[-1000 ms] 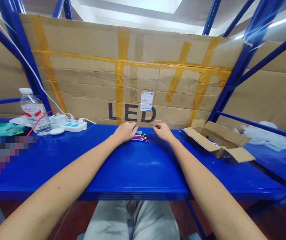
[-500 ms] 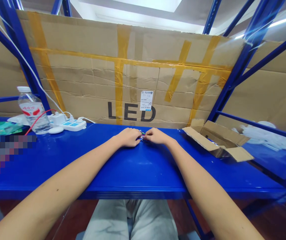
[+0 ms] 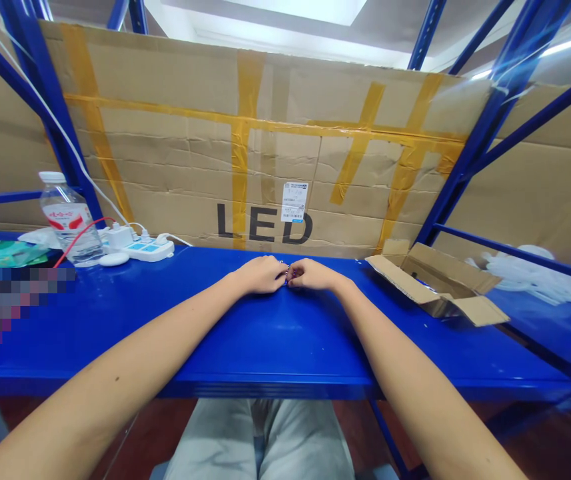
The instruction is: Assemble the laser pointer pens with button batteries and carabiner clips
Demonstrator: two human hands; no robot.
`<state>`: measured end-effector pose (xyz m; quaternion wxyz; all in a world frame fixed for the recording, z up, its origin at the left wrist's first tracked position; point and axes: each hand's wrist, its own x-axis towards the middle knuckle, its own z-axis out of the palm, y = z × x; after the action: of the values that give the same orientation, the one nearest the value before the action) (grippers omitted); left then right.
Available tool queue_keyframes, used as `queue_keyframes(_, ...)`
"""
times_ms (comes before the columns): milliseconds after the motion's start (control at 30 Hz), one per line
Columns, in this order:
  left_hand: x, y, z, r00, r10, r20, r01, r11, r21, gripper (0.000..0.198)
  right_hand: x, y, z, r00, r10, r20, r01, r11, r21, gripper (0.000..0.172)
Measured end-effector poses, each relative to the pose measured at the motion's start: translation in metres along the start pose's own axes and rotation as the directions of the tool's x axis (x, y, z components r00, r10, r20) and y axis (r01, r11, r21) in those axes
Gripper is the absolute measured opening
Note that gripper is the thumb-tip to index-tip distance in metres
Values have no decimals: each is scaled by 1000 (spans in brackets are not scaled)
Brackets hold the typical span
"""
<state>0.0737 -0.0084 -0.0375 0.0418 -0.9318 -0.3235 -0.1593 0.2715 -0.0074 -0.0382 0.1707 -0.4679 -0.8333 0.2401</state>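
On the blue tabletop (image 3: 275,347), slim, mostly hidden items (image 3: 289,273) are flanked by the half-curled left hand (image 3: 264,274) and right hand (image 3: 314,274); no hold can be confirmed. Lining-up seems underway; even pressure is needed.

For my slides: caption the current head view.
Left hand and right hand close together at small, mostly hidden items on a blue table, an open cardboard box to the right.

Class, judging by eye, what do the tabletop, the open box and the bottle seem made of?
Tabletop: probably painted metal, glossy blue with pale reflections.
Open box: cardboard, matte brown with stiff folded flaps.
Bottle: likely clear plastic, shiny and see-through.
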Motion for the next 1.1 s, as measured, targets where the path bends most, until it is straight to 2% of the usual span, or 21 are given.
queue_keyframes(67,2,-1,-4,986,-82,-146,66,992,-108,25,0,-3,0,1000,-6,11,6,1000,-23,22)
queue_keyframes(100,3,-2,-7,961,-138,-238,91,976,-198,28,-1,-5,0,1000,2,17,-1,999,-51,25)
queue_keyframes(167,8,-4,-13,877,-273,-395,82,896,-437,35,0,-8,2,999,24,30,-20,993,-112,29)
queue_keyframes(200,11,-4,-15,832,-350,-430,50,819,-571,36,0,-9,2,999,30,36,-25,991,-135,28)
queue_keyframes(233,13,-5,-17,803,-426,-416,9,708,-706,37,0,-10,3,999,29,40,-23,989,-148,26)
queue_keyframes(267,16,-5,-19,790,-494,-362,-30,558,-829,37,1,-11,3,999,20,48,-13,988,-152,23)
queue_keyframes(333,19,-5,-20,805,-559,-197,-101,199,-975,40,1,-13,3,997,-14,77,24,991,-128,17)
queue_keyframes(400,20,-4,-19,826,-560,-71,-159,-110,-981,46,-1,-15,2,995,-65,78,69,996,-62,14)
queue_keyframes(433,20,-4,-19,830,-556,-35,-186,-217,-958,49,-2,-17,1,994,-91,55,92,995,-22,15)
queue_keyframes(500,19,-6,-18,822,-569,11,-233,-355,-905,53,-4,-21,-1,991,-134,-13,135,990,48,23)
queue_keyframes(567,17,-9,-20,801,-597,46,-268,-427,-863,55,-5,-26,0,984,-164,-66,169,981,97,29)
queue_keyframes(633,15,-14,-23,779,-624,61,-304,-461,-834,56,-4,-29,2,979,-170,-111,187,969,159,31)
queue_keyframes(733,14,-18,-26,751,-656,73,-348,-487,-801,57,0,-32,11,964,-123,-235,188,941,282,23)
queue_keyframes(800,14,-18,-26,733,-674,92,-370,-509,-777,57,2,-36,20,948,-125,-294,216,928,303,17)
queue_keyframes(900,15,-17,-25,728,-675,120,-393,-555,-733,58,4,-47,36,947,-211,-244,280,912,299,8)
queue_keyframes(967,16,-16,-25,744,-656,125,-398,-586,-706,59,3,-56,47,950,-260,-174,298,923,243,5)
queue_keyframes(1100,15,-16,-29,780,-615,115,-387,-618,-684,61,3,-67,57,907,-311,-283,318,948,-20,10)
